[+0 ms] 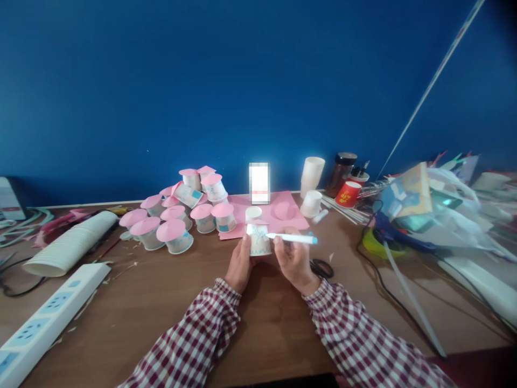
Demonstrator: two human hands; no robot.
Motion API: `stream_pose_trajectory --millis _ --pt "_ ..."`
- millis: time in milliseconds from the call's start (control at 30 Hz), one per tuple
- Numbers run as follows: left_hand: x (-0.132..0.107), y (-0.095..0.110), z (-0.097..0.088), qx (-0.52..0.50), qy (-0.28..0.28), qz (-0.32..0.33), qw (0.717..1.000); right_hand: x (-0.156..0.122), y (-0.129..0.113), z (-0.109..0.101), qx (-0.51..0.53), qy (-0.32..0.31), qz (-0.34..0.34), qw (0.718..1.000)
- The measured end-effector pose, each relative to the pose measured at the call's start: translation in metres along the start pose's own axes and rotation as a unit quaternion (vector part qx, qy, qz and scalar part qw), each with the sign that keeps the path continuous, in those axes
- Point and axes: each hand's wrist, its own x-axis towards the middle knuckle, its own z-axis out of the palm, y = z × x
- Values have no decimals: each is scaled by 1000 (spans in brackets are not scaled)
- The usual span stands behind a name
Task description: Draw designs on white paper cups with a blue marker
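My left hand grips a white paper cup by its left side, and the cup carries blue drawn lines. In my right hand is a white marker with a light blue end, its tip at or very near the cup's right side. Just behind the held cup stands another white cup on pink paper. To the left cluster several decorated cups with pink cone tops. The fingers behind the held cup are partly hidden.
A power strip and a stack of paper cups lie at left. White cups, a small white cap, a red cup, a dark-lidded jar, black-handled scissors and a cluttered plastic bag are at right.
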Motion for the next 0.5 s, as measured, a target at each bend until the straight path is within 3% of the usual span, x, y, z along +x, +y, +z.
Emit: stream_pose_trajectory --millis 500 --pt "-1 1 1 -2 3 -6 1000 -2 0 1 1 -10 -9 1000"
